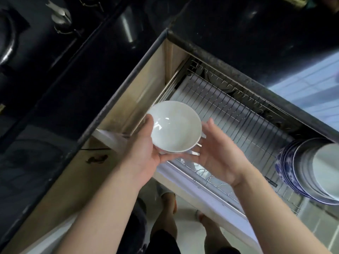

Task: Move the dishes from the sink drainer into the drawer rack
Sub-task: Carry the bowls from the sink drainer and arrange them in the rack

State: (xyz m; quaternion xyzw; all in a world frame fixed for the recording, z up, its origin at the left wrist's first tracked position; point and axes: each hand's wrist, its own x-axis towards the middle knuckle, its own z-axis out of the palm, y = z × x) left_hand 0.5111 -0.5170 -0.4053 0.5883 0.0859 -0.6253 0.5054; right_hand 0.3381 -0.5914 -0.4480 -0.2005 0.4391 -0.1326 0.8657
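The left hand [145,143] grips a round white ceramic bowl [174,126] by its rim, above the pulled-out wire drawer rack [238,114]; the right hand [218,153] is spread open beside it, fingers under its base, near stacked blue-patterned plates [286,165]

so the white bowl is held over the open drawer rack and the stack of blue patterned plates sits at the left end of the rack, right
Not quite. The head view shows the stack of blue patterned plates at the right end of the drawer rack, not the left. The rest holds: the white bowl is held over the open rack, gripped by the left hand, with the right hand open beside it.
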